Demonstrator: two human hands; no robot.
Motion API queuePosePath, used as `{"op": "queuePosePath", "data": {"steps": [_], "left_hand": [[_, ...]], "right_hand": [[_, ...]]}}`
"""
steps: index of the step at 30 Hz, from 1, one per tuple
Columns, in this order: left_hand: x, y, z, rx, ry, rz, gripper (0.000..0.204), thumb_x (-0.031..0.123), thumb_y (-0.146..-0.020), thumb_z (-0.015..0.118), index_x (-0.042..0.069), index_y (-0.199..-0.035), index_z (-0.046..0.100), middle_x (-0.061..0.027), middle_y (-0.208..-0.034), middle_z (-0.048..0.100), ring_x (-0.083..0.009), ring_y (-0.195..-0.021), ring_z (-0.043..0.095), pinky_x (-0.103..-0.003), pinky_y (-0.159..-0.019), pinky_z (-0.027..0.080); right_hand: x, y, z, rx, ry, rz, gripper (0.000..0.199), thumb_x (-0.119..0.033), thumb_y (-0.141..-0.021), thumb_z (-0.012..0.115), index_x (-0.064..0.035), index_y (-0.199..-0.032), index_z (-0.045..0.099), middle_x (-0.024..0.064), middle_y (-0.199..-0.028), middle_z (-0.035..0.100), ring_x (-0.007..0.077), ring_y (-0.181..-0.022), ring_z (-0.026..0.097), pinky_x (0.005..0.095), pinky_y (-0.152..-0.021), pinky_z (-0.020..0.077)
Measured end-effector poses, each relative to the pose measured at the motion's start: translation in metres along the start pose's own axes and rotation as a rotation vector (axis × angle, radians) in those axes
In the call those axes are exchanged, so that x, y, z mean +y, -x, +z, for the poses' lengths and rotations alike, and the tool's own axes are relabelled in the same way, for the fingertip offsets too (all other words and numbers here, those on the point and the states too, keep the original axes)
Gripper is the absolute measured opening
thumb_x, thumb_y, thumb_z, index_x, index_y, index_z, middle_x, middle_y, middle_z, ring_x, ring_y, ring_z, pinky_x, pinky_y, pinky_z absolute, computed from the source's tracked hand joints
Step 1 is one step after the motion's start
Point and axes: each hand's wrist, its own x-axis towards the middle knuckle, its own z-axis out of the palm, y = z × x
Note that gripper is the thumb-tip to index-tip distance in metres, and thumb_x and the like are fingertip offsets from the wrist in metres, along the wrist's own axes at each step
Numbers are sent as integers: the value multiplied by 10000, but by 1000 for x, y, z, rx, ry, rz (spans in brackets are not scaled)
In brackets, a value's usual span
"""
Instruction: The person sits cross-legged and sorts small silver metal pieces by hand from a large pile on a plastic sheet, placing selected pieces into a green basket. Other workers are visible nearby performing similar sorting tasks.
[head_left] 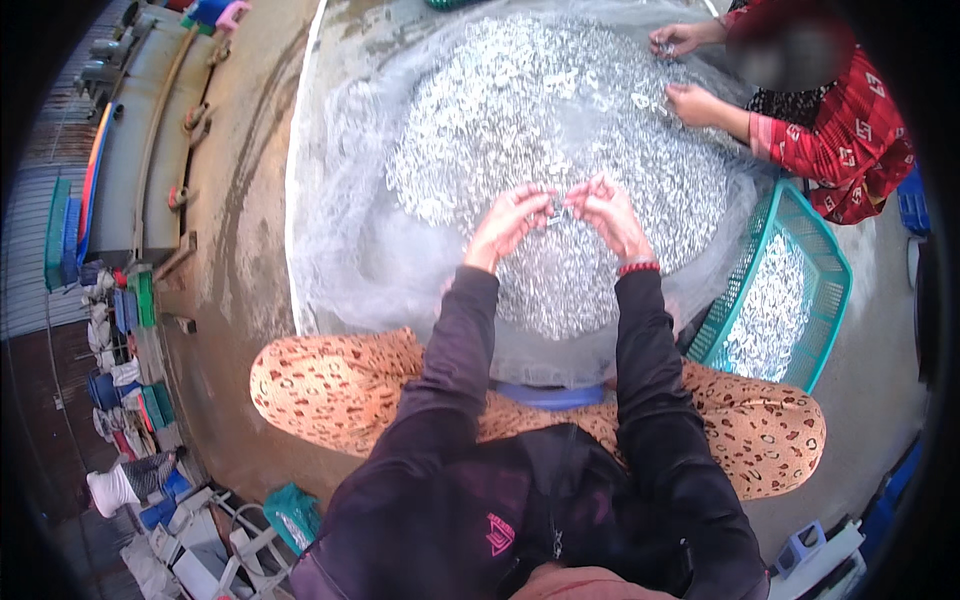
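Over a wide heap of small silvery fish, my two hands are raised close together. The fingers of my left hand are pinched, and so are those of my right hand, which has a red bracelet at its wrist. Between the fingertips is a tiny silvery piece that looks like one small fish; its outline is blurred. The heap lies on a fine pale net. To the right, a green plastic basket holds many more small fish.
Across the heap at the upper right, another person in a red patterned sleeve has both hands over the fish. My bent legs flank the near edge of the net. A green bag stands at the lower left, near stacked goods.
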Motion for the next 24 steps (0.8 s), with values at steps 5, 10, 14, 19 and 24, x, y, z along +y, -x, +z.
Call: {"op": "queuePosePath", "data": {"steps": [5, 10, 14, 19, 24], "left_hand": [[20, 6, 21, -26, -45, 21, 332, 102, -860, 611, -15, -1156, 517, -34, -902, 608, -84, -710, 566, -210, -579, 450], [27, 11, 23, -63, 19, -42, 454, 56, -848, 619, 10, -1249, 412, -39, -830, 594, -78, -686, 556, -195, -578, 451], [24, 9, 11, -68, -144, -183, 190, 84, -846, 635, 14, -987, 529, -21, -819, 582, -65, -695, 561, -187, -590, 461], [22, 11, 2, 76, 75, -138, 162, 109, -856, 624, 21, -965, 543, -8, -792, 569, -59, -667, 538, -187, -567, 452], [29, 21, 7, 108, -168, -90, 261, 64, -849, 575, 7, -1100, 532, -3, -785, 575, -82, -660, 527, -206, -565, 436]], "right_hand": [[0, 1, 27, -27, -39, 126, 324, -61, -840, 605, -10, -1151, 527, 80, -1011, 609, 125, -867, 598, 242, -713, 463], [5, -1, 27, 112, -56, 139, 190, -27, -853, 587, 51, -1026, 599, 70, -859, 629, 103, -719, 577, 210, -605, 441], [2, -2, 23, 93, 161, 54, 184, -25, -838, 591, 59, -998, 626, 59, -736, 617, 89, -604, 551, 202, -534, 424], [-9, -3, 42, 141, 261, -41, 222, -36, -816, 621, 15, -1032, 625, 37, -695, 610, 68, -585, 556, 186, -490, 405], [-29, -2, 63, 105, 569, -22, 154, -68, -773, 662, -7, -914, 662, 15, -672, 608, 65, -564, 546, 198, -478, 409]]}}
